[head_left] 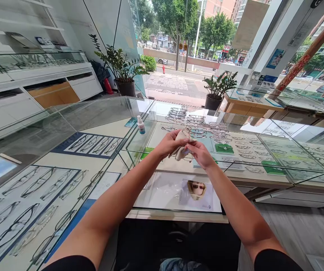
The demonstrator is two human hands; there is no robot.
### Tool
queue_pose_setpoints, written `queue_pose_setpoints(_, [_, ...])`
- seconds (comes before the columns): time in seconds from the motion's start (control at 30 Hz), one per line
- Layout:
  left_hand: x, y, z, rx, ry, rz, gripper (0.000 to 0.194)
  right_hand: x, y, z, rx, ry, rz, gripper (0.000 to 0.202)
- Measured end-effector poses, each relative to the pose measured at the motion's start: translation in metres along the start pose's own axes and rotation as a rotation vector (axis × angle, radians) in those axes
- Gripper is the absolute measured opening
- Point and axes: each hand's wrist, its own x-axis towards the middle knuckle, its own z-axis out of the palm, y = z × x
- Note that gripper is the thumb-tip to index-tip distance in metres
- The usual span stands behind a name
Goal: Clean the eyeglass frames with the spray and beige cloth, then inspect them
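A beige cloth (180, 154) is bunched between my two hands above the glass counter. My left hand (173, 143) grips the cloth from the left, fingers wrapped round it. My right hand (201, 153) pinches at the cloth's right side, where a thin-framed pair of glasses (190, 159) partly shows; the cloth and fingers hide the rest. A small spray bottle (141, 125) with a white top and bluish liquid stands upright on the glass, to the left and beyond my hands.
Glass cases hold rows of glasses on the left (94, 145) and right (246, 150). A picture card (196, 194) lies under the glass below my hands. Two potted plants (126, 88) (214, 101) stand beyond the counter, near the window.
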Motion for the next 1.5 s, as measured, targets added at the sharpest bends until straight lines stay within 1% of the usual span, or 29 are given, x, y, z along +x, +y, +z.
queue_pose_setpoints(0.13, [0.0, -0.004, 0.007, 0.057, 0.081, 0.04, 0.054, 0.0, 0.005, -0.001, -0.044, -0.026, -0.014, 0.05])
queue_pose_setpoints(0.3, [0.002, -0.008, 0.015, 0.106, 0.161, 0.065, 0.067, -0.001, 0.007, 0.003, -0.064, -0.037, -0.004, 0.053])
queue_pose_setpoints(0.37, [0.003, -0.009, 0.014, 0.105, 0.172, 0.064, 0.071, -0.001, 0.006, 0.005, -0.076, -0.032, -0.006, 0.051])
queue_pose_setpoints(0.47, [0.005, -0.01, 0.009, 0.053, 0.16, 0.039, 0.072, -0.002, 0.002, 0.006, -0.092, -0.005, -0.029, 0.048])
queue_pose_setpoints(0.53, [0.008, -0.013, 0.003, -0.008, 0.165, 0.026, 0.07, -0.002, -0.002, 0.005, -0.087, 0.027, -0.061, 0.045])
queue_pose_setpoints(0.63, [0.015, -0.018, -0.005, -0.121, 0.211, 0.018, 0.065, -0.001, -0.007, 0.003, -0.039, 0.074, -0.096, 0.043])
queue_pose_setpoints(0.77, [0.022, -0.021, -0.014, -0.259, 0.288, -0.015, 0.049, 0.001, -0.011, -0.001, 0.02, 0.168, -0.14, 0.042])
queue_pose_setpoints(0.83, [0.022, -0.02, -0.018, -0.286, 0.3, -0.063, 0.043, 0.002, -0.012, -0.003, 0.031, 0.201, -0.148, 0.042])
queue_pose_setpoints(0.9, [0.02, -0.015, -0.022, -0.282, 0.276, -0.135, 0.042, 0.002, -0.014, -0.005, 0.025, 0.201, -0.13, 0.043])
queue_pose_setpoints(1.0, [0.014, -0.006, -0.028, -0.237, 0.214, -0.233, 0.042, 0.0, -0.017, -0.006, 0.005, 0.154, -0.086, 0.042])
queue_pose_setpoints(1.1, [0.006, 0.005, -0.03, -0.123, 0.088, -0.296, 0.043, -0.002, -0.02, -0.005, 0.0, 0.098, -0.065, 0.04])
queue_pose_setpoints(1.17, [0.001, 0.01, -0.03, -0.047, -0.016, -0.327, 0.048, -0.003, -0.02, -0.004, 0.002, 0.08, -0.056, 0.041])
queue_pose_setpoints(1.23, [-0.001, 0.013, -0.03, 0.0, -0.075, -0.338, 0.055, -0.004, -0.019, -0.003, 0.005, 0.07, -0.045, 0.042])
queue_pose_setpoints(1.3, [-0.002, 0.012, -0.03, 0.026, -0.099, -0.336, 0.057, -0.003, -0.018, -0.003, 0.014, 0.069, -0.039, 0.042])
queue_pose_setpoints(1.37, [-0.001, 0.009, -0.03, 0.031, -0.1, -0.328, 0.054, -0.002, -0.017, -0.003, 0.025, 0.072, -0.031, 0.042])
queue_pose_setpoints(1.43, [0.001, 0.006, -0.029, 0.011, -0.073, -0.306, 0.048, -0.001, -0.017, -0.005, 0.046, 0.099, -0.038, 0.04])
queue_pose_setpoints(1.5, [0.003, 0.004, -0.028, -0.019, -0.013, -0.266, 0.044, 0.001, -0.016, -0.006, 0.061, 0.146, -0.073, 0.037])
